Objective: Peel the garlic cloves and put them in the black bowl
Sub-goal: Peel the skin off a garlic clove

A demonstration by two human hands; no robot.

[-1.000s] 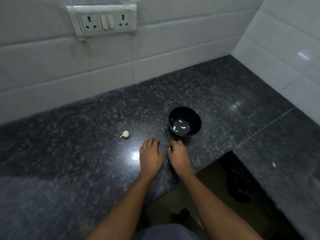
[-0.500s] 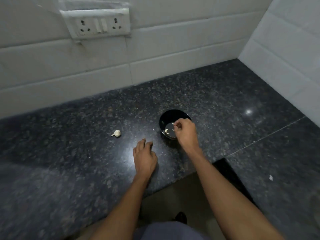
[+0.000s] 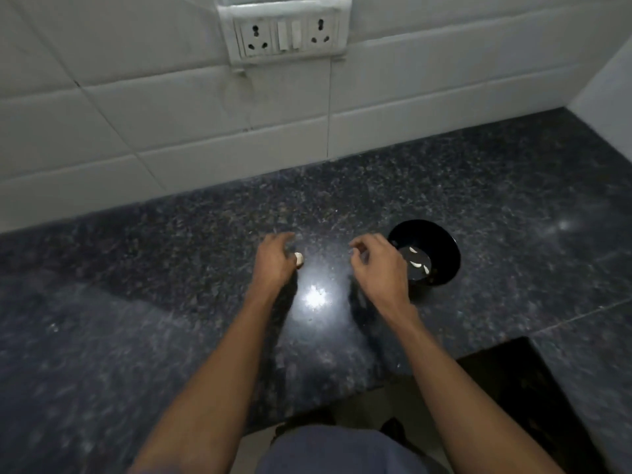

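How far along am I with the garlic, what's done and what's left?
Done: a few pale peeled cloves already lie in the black bowl. In hand: your left hand is at the last garlic piece on the counter; your right hand hovers beside the bowl, apparently empty. Left: peel that piece and drop it in the bowl.

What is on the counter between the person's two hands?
Nothing lies there: in the head view only bare dark counter with a bright light glare shows between the left hand and right hand. The garlic clove sits against the left hand.
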